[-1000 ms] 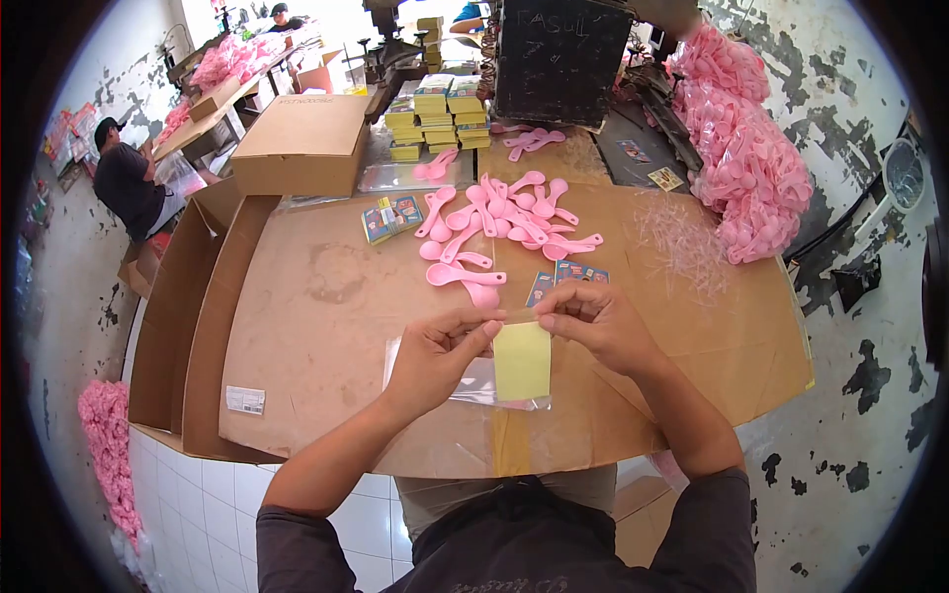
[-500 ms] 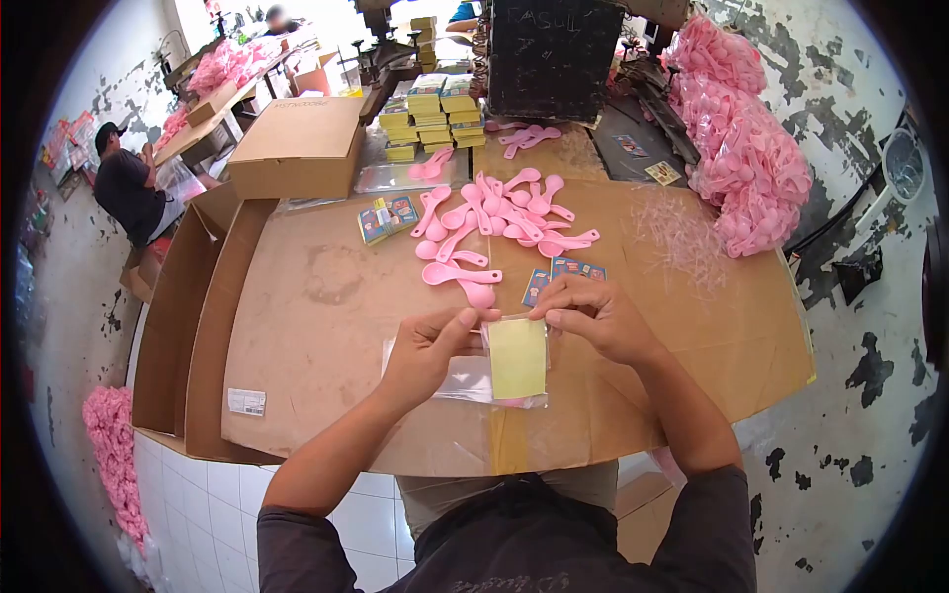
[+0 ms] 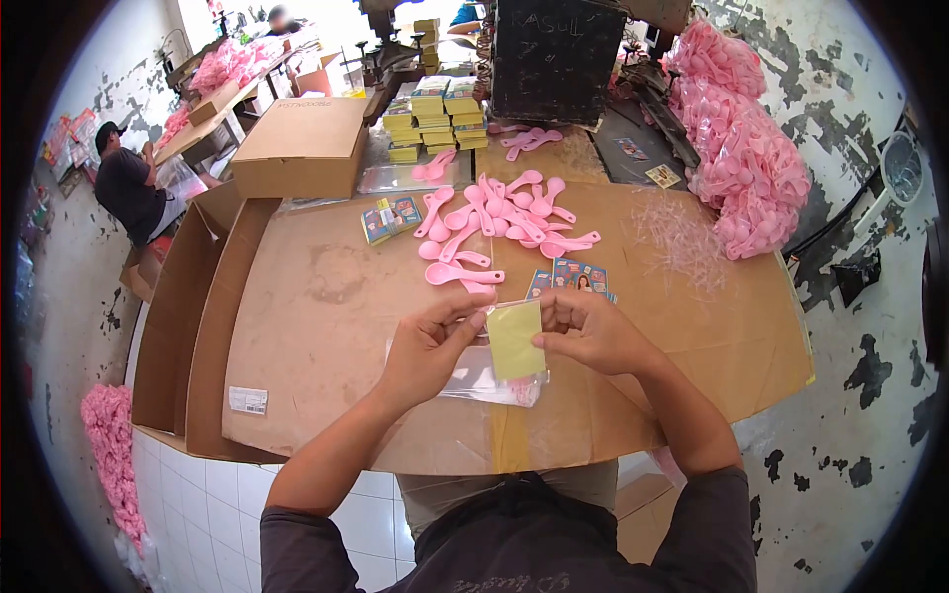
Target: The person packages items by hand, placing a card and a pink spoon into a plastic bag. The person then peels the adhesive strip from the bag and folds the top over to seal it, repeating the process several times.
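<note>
A yellow card (image 3: 514,341) in a clear plastic sleeve is held upright between my two hands. My left hand (image 3: 435,341) pinches its upper left corner, and my right hand (image 3: 583,331) grips its right edge with thumb and fingers. Under the card, clear plastic bags (image 3: 470,379) lie on the cardboard. Just beyond my hands is a pile of pink spoons (image 3: 494,212). Blue printed cards (image 3: 581,277) lie behind my right hand, partly covered by it. A small stack of cards (image 3: 389,219) sits left of the spoons.
A closed cardboard box (image 3: 297,143) and stacked cards (image 3: 432,114) stand at the back. A black machine (image 3: 554,59) is behind them. Bagged pink spoons (image 3: 746,158) hang at the right, near plastic scraps (image 3: 677,242). A seated person (image 3: 133,188) is at the far left.
The yellow card has moved up, away from the bags beneath. My right hand has shifted from the top corner down to its right edge. My left hand is slightly higher.
</note>
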Tool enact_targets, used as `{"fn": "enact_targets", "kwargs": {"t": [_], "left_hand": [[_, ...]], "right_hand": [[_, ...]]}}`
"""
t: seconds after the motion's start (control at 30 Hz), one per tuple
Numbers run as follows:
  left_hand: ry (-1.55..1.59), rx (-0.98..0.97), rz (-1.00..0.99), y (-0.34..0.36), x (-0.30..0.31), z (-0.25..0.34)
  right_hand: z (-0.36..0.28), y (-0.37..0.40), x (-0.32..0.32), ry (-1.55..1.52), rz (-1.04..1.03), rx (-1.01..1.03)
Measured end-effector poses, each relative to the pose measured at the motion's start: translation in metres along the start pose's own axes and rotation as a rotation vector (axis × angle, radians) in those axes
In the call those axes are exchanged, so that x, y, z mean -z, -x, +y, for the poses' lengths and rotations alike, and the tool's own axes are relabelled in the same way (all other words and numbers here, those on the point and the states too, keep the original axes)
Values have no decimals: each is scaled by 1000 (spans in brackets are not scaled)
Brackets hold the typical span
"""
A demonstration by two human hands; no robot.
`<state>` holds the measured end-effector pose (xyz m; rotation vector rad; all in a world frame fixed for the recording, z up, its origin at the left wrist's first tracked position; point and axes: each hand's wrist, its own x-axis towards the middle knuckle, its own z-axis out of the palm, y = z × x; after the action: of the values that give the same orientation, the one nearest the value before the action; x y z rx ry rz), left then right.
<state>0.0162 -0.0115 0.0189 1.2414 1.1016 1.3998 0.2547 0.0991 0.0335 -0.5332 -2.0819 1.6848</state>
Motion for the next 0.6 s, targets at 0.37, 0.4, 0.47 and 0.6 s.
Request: {"fn": "enact_targets", "kwargs": {"t": [0.37, 0.4, 0.47, 0.6], "left_hand": [[22, 70, -104, -1, 8, 6], [19, 86, -102, -2, 12, 7], [50, 20, 48, -3, 30, 17], [228, -454, 619, -8, 92, 36]], "right_hand": [[-17, -9, 5, -81, 37, 29], [-16, -9, 9, 71, 99, 32], [-12, -8, 23, 375, 220, 38], [0, -3, 53, 795, 314, 56]]}}
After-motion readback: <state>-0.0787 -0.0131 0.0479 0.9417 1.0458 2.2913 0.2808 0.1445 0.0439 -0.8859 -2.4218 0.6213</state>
